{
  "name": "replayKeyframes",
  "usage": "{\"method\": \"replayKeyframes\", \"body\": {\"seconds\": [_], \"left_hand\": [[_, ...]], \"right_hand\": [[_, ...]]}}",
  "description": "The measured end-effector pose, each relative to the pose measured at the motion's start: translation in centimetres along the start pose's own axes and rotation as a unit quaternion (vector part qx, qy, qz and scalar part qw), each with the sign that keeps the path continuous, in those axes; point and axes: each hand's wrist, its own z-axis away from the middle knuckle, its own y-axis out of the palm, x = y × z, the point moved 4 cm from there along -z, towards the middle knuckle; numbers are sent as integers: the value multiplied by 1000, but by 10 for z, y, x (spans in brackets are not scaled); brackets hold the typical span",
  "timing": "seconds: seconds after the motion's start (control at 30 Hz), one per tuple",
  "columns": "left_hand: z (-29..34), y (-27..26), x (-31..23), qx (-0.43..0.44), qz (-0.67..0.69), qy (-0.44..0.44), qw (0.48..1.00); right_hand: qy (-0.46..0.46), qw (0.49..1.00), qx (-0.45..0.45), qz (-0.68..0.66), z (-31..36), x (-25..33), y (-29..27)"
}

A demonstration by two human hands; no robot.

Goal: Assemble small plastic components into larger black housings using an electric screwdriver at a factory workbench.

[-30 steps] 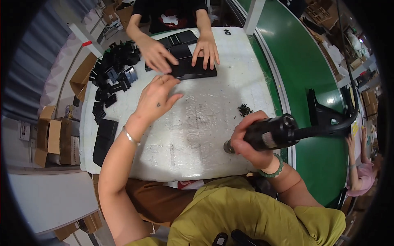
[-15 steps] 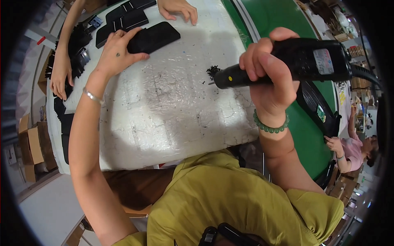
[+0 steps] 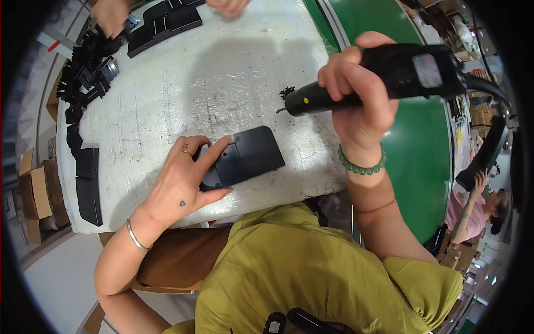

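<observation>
My left hand (image 3: 181, 181) is closed on a flat black plastic panel (image 3: 253, 156) with rounded corners and small screw holes. The panel lies on the whitish table near its front edge, thumb at one edge and fingers at the other. In my right hand (image 3: 364, 94) is a black electric screwdriver (image 3: 397, 75) with a yellow dot. Held raised at the table's right side, it points its thin bit (image 3: 281, 111) left, apart from the panel. A small pile of black screws (image 3: 287, 91) sits just beyond the screwdriver's nose, partly hidden by it.
Another person's hands (image 3: 111, 16) reach in at the far edge, beside joined black panels (image 3: 164, 28). Black plastic parts (image 3: 83, 80) line the table's left side, with another black panel (image 3: 88, 192) nearer me. A green surface (image 3: 417, 150) runs along the right, where a co-worker holds a black part.
My left hand has come from the far left toward me, bringing the black panel, whose holed face now shows. The screwdriver has shifted slightly left. The other person's hands have moved at the far edge.
</observation>
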Motion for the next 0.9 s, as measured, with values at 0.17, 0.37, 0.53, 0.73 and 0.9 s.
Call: {"method": "replayKeyframes", "body": {"seconds": [0.17, 0.37, 0.53, 0.73, 0.9], "left_hand": [[-14, -15, -12, -98, 46, 29, 994], [-48, -8, -30, -202, 84, 85, 972], [-44, -12, -37, -234, 114, 119, 958], [-33, -16, -40, -225, 47, 139, 963], [-19, -16, -31, -184, 15, 106, 977]], "right_hand": [[-18, 997, 68, -27, 7, 25, 18], [-23, 988, 137, -70, 14, 52, 38], [-8, 967, 240, -87, 17, 67, 43], [-14, 958, 282, -56, 26, 64, 57], [-38, 909, 414, -35, 31, 59, 88]]}}
